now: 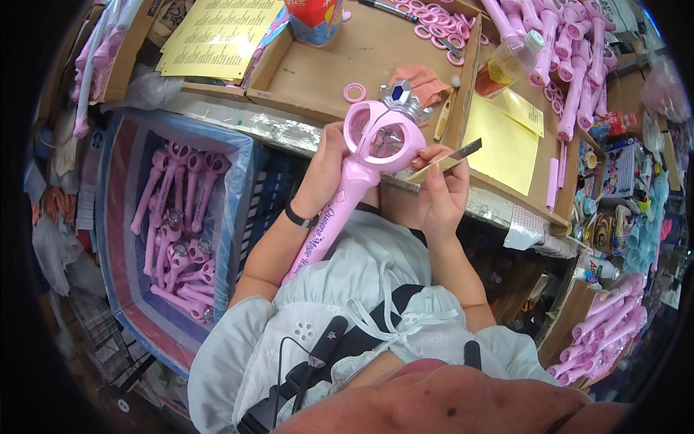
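Note:
A large pink toy wand slants from my lap up to the table edge. Its round head has a see-through window, and a silver crown with a dark blue gem tops it. My left hand is closed round the wand just below the head, its fingers mostly hidden behind it. In my right hand is a knife with a beige handle and a dark, flat blade pointing up and right. The right fingers are pinched on the handle, close beside the wand's head.
At left stands a plastic-lined blue crate with several pink wands. The cardboard tray on the table holds pink rings and an orange cloth. Right of it are a drink bottle, yellow sheets and piled pink handles.

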Demonstrator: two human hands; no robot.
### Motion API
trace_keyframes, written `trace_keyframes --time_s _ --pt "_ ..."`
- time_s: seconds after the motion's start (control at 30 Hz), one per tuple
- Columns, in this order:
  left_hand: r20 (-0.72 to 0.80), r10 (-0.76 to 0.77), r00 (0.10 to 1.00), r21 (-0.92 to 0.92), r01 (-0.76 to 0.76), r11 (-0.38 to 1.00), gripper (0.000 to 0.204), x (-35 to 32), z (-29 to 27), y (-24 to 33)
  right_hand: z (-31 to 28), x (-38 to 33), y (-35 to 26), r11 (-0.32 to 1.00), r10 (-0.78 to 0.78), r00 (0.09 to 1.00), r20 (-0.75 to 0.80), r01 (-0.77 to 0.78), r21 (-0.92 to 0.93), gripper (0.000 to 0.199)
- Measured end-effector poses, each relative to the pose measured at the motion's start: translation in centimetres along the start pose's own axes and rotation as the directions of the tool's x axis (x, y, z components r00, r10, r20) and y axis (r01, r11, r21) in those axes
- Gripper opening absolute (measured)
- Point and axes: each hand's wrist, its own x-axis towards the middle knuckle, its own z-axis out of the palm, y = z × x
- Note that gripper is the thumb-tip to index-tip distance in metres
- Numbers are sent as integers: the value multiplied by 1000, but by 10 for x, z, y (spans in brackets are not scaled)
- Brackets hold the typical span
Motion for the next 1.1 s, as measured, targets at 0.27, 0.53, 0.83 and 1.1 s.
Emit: trace_keyframes --time_s 0.27,0.53,0.83,1.1 --pt "151 -113 982 -4 115 993 63 -9 0 20 3 10 -17 995 48 997 61 -43 -92 13" --pt "166 -151 975 -17 155 988 57 -5 2 25 -1 23 -41 520 -221 967 126 226 -824 11" --pt "169 -138 976 -104 157 982 59 -7 5 26 15 26 -42 270 -290 892 348 425 -864 13" --pt "164 -146 976 -62 158 985 57 -7 4 24 14 34 -39 247 -298 889 348 424 -872 11"
